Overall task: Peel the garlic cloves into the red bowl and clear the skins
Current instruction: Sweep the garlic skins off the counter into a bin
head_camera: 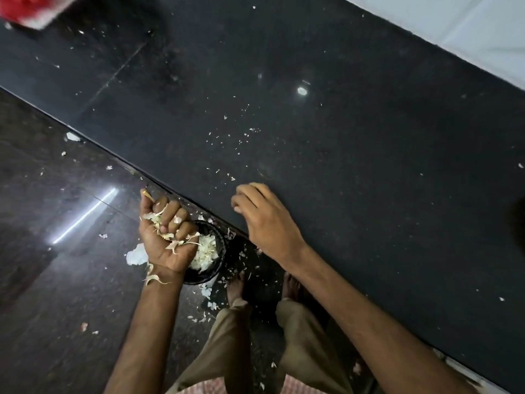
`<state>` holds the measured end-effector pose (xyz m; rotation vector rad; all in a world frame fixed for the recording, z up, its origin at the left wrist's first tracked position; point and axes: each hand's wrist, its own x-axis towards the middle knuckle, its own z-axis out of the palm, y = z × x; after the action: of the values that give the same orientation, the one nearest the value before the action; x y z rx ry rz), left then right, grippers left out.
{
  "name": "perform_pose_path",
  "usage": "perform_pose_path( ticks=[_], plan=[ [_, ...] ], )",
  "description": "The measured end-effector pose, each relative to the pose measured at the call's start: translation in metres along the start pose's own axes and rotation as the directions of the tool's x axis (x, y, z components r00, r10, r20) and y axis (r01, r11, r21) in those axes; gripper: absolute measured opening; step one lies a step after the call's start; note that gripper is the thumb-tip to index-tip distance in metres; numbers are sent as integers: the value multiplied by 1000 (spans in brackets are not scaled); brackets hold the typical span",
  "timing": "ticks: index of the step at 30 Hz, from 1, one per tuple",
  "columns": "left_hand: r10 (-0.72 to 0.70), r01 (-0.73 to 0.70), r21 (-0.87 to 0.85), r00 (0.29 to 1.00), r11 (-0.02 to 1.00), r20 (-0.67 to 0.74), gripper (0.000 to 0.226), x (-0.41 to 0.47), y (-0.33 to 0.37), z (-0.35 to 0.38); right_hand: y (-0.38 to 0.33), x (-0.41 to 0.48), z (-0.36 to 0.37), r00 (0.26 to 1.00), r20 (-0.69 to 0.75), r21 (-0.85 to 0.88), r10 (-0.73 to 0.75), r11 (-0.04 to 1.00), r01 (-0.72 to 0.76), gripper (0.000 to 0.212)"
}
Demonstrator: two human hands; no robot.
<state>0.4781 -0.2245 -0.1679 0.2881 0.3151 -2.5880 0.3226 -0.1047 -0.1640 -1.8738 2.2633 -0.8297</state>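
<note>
One fistful of skins (153, 217) in left hand (163, 245)

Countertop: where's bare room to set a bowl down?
Nearly bare: the countertop between the right hand and the white wall; also between the red bowl and the scattered skins mid-counter. Crowded: front edge, where the left hand grips skins over the black bin.

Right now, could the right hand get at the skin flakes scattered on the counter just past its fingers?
Probably yes. The right hand rests on the counter, holding nothing I can see, and the skin flakes lie just beyond its fingertips with only bare counter between.
</note>
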Motion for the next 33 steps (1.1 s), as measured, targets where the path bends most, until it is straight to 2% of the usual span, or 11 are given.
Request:
perform_pose_path(
  ticks=[5,11,14,17,23,25,26,28,30,31,33],
  plan=[
    [34,-34,-11,999,999,3,47,-13,-24,-11,8,-59,-13,991,131,-248,-22,967,54,40],
    [25,-22,-103,999,994,25,55,-28,-63,-28,15,-113,-33,984,133,-392,-116,906,160,43],
    [56,-54,-93,998,994,18,54,-33,-82,-39,16,-129,-41,983,34,-333,-179,926,180,35],
    [73,-73,-59,997,996,-11,51,-39,-102,-51,12,-138,-41,985,-94,-254,-144,960,116,26],
    [75,-77,-26,994,997,-79,48,-50,-120,-68,10,-147,-43,943,-328,-24,56,997,-68,19],
    [63,-65,-14,993,998,-103,48,-55,-118,-72,5,-147,-44,904,-376,129,204,978,-167,22],
    [57,-58,-10,991,998,-121,48,-56,-117,-73,2,-146,-44,857,-390,252,337,934,-252,23],
    [66,-60,40,980,997,-186,51,-58,-112,-74,-6,-138,-42,683,-361,550,635,736,-394,24],
    [102,-53,181,957,982,-271,53,-60,-104,-77,-21,-128,-30,546,-248,773,800,503,-386,24],
    [110,-40,234,948,971,-298,53,-59,-100,-78,-31,-122,-21,533,-190,837,824,420,-351,24],
    [120,-32,261,937,965,-329,51,-58,-88,-88,-57,-109,7,577,-60,899,814,295,-323,24]
  ],
)
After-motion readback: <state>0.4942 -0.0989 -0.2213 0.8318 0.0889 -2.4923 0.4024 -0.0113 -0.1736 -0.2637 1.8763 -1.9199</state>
